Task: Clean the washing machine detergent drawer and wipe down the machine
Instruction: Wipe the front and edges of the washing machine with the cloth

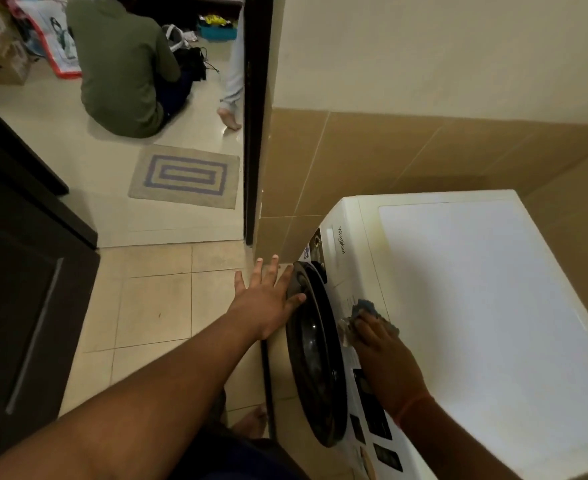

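Note:
A white front-loading washing machine (476, 306) stands at the right, against the tiled wall. Its round dark door (315, 358) faces left. My left hand (268, 299) is spread with straight fingers, the fingertips touching the door's upper rim. My right hand (382, 351) presses a blue-grey cloth (367, 308) against the top front edge of the machine, above the door. The closed detergent drawer front (332, 242) sits at the far end of the control panel.
A dark cabinet (25, 323) lines the left side. A patterned mat (185, 176) lies in the doorway beyond a dark door frame (252, 133). A person in green (126, 64) sits on the floor of the far room, and another person's bare foot (230, 117) is near.

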Available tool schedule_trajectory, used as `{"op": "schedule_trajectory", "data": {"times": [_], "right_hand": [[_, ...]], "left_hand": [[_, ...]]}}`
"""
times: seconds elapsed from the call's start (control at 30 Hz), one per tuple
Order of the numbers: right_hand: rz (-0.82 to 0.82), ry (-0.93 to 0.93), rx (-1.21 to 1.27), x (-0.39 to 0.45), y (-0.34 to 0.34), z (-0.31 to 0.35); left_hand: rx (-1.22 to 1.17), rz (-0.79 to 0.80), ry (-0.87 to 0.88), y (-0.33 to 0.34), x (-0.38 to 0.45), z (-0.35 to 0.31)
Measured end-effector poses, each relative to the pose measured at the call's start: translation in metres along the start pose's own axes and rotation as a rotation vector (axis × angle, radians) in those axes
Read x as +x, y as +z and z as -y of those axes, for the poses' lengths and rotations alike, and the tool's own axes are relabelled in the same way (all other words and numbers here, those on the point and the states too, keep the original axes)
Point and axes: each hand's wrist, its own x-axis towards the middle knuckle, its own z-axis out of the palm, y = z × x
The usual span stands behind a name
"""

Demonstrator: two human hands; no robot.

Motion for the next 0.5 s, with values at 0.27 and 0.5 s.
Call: {"op": "schedule_trajectory", "data": {"times": [0.27, 0.5], "right_hand": [[-0.081, 0.019, -0.07, 0.068, -0.001, 0.002], [-0.127, 0.123, 0.149, -0.013, 0.017, 0.01]], "left_hand": [[0.08, 0.046, 0.082, 0.004, -0.003, -0.017], [0.108, -0.022, 0.094, -0.021, 0.006, -0.021]]}}
